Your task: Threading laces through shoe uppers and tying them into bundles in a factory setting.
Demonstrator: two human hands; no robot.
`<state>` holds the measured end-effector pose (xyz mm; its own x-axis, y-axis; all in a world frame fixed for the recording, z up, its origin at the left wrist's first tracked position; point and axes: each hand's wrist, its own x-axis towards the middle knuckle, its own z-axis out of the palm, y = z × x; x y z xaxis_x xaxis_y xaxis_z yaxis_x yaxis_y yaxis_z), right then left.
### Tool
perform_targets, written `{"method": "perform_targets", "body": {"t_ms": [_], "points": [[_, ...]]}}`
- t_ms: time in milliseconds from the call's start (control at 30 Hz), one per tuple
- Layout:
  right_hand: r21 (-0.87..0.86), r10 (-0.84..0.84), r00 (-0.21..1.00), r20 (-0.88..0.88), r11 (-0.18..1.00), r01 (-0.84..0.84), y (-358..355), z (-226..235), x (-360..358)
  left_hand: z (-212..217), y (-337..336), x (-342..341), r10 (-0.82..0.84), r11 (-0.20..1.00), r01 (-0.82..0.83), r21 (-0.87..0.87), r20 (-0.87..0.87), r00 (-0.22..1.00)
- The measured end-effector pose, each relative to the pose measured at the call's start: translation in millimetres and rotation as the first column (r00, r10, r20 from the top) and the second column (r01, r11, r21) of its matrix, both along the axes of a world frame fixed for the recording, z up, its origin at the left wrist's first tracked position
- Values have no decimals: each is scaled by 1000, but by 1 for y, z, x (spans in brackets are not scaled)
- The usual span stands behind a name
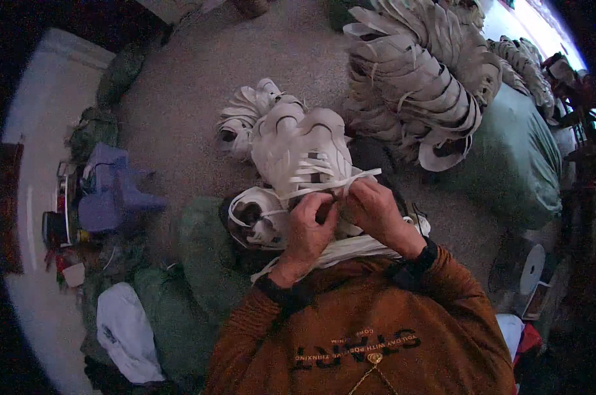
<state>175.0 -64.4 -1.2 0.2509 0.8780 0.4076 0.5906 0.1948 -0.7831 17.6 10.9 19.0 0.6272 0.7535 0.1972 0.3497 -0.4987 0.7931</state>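
Observation:
A white shoe upper (319,141) lies in front of me, its toe pointing away, with white lacing crossing its front in several rows. My right hand (379,209) pinches a white shoelace (366,175) at the upper's near end, and the tip of the lace sticks out past the fingers. Close beside it, my left hand (311,227) is closed, thumb and fingertips together at the same lacing. What sits between the left fingertips is hidden. Another white upper (268,135) touches the first on its left. A bundle of white laces (357,248) lies across my lap below the wrists.
Several nested uppers (235,125) lie beyond on the left. Large piles of uppers (416,85) rest at the right by a green sack (515,158). A white upper (262,220) sits left of my hands. A purple stool (107,191) and more green sacks (163,296) stand farther left.

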Motion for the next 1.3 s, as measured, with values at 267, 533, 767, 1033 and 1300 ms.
{"method": "perform_targets", "body": {"t_ms": [267,533,767,1033,1300], "points": [[-51,28,987,-161,998,-37,-3,-2,7,5,-1,-1,85,970,-75,-230,33,996],[-47,6,997,-79,999,-10,-1,-11,3,1,8,2,-4,998,6,-70,21,1000],[57,21,1000,1,998,-21,1,-1,-14,-10,11,1,-42,994,39,-99,-36,998],[-10,-81,997,-18,997,81,2,-6,-10,23,7,-36,-109,990,125,68,-205,973],[-84,-34,994,-103,996,25,6,-4,14,56,7,-128,29,994,21,111,-429,903]]}}
